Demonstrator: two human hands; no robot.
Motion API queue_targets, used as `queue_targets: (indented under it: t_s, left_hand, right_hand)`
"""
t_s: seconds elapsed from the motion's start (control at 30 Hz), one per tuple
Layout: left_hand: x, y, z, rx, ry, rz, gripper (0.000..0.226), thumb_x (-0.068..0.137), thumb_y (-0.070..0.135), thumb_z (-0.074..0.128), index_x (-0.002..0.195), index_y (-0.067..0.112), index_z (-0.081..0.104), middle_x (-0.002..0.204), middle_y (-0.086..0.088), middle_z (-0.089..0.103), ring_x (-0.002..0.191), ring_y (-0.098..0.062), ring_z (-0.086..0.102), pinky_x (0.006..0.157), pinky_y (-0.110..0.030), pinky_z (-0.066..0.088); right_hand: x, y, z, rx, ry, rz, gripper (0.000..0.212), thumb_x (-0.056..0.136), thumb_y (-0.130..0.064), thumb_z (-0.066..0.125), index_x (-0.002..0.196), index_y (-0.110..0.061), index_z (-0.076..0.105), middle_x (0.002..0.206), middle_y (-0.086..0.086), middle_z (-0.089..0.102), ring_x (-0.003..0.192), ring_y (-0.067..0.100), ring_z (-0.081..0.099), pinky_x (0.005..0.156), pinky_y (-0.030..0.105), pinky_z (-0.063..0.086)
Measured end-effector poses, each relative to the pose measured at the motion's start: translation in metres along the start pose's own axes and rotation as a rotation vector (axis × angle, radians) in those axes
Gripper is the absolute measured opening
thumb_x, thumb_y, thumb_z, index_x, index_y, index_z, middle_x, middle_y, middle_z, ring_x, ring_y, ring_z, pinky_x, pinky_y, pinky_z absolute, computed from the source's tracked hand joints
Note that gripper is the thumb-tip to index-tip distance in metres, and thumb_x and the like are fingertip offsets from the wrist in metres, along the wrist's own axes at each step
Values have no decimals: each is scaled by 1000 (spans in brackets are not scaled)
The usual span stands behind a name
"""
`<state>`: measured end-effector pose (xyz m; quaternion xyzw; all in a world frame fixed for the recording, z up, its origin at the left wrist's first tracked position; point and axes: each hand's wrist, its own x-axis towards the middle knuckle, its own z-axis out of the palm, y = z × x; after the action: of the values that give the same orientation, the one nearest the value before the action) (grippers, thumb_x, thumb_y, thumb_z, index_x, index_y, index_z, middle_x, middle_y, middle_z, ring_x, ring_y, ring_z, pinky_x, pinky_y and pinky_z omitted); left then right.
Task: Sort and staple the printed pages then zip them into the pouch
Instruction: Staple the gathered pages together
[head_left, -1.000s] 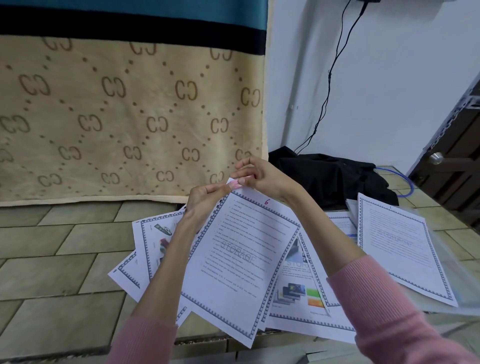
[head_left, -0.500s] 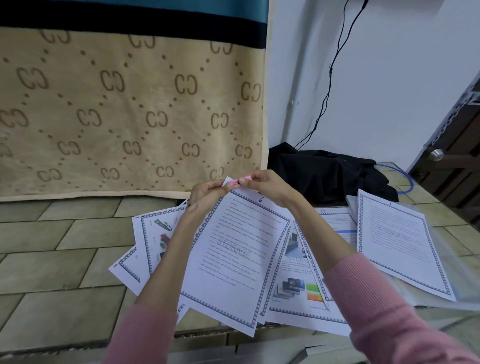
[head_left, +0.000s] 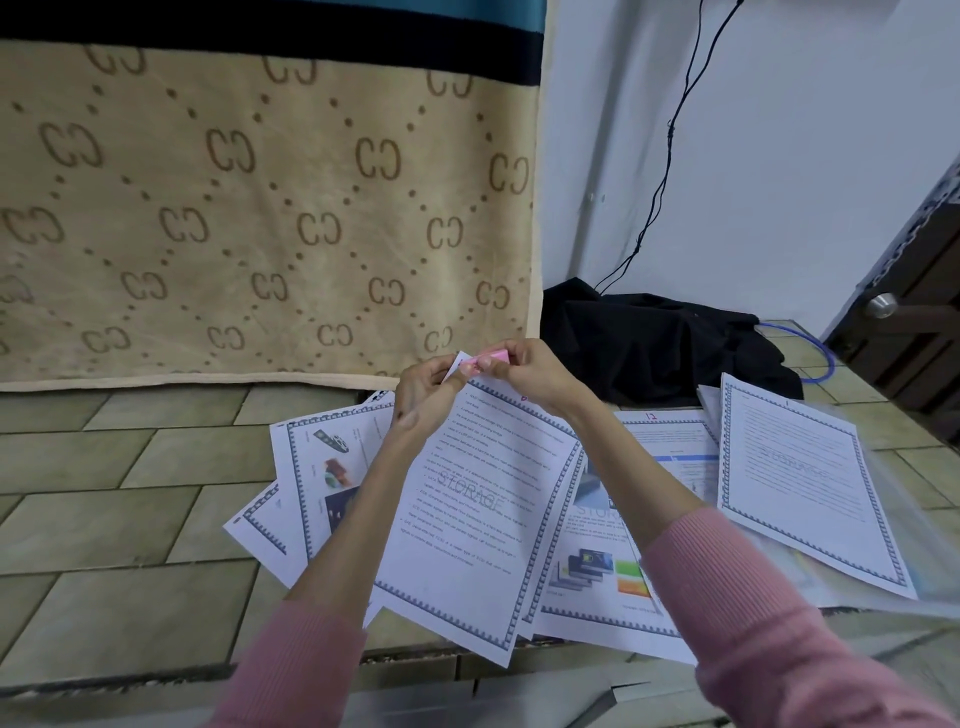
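I hold up a set of printed pages with a blue patterned border and a "STORAGE" watermark, tilted over the tiled surface. My left hand pinches its top left corner. My right hand grips a small pink stapler that sits on that same corner. More printed pages lie fanned out below. Another bordered page rests at the right on a clear plastic pouch.
A beige patterned blanket hangs at the back. A black cloth heap lies by the white wall, with a black cable above and a blue cable beside it. A dark door with a round knob is at the right.
Both hands stayed together at the page's top corner, the pink stapler now showing more between the fingers. The view shifted slightly.
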<state>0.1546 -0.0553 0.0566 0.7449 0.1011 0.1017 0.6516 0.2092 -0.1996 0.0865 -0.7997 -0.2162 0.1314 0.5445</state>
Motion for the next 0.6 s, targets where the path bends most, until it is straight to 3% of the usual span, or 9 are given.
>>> queue_targets:
  t_s: [0.2,0.33,0.43,0.53,0.6]
  left_hand:
    - [1,-2,5,-22,66,-18,5,85,29,65,84,32,69,90,1,71,97,-15,64,86,-25,48]
    - [-5,5,-11,-67,-68,-28,16,83,21,70,99,18,70,87,3,72,80,-9,68,71,-17,54]
    - [-7,-1,-25,213,-175,-51,19,85,18,68,101,10,68,77,7,69,73,-10,65,58,-15,52]
    - [-9,-14,-39,243,-170,-121,19,87,18,64,104,9,68,77,9,69,82,-18,67,65,-23,53]
    - [-12,-20,-49,237,-132,-154,23,88,22,63,107,10,67,92,-3,69,92,-25,66,78,-32,53]
  right_hand:
    - [4,8,9,-9,100,11,18,90,-22,62,98,-7,68,95,11,70,94,26,65,89,35,50]
    - [6,4,2,24,61,21,16,89,-23,63,97,-10,69,87,-2,69,84,10,62,79,20,47]
    - [8,0,-5,42,42,26,24,88,-26,64,105,-10,69,92,-1,70,81,5,62,72,13,46]
    - [4,2,-14,100,106,-56,23,86,-26,67,107,-15,69,99,-1,71,89,12,64,81,20,49]
    - [-2,9,-22,177,301,-128,13,83,-28,70,96,-25,70,90,-7,71,83,11,61,77,21,48]
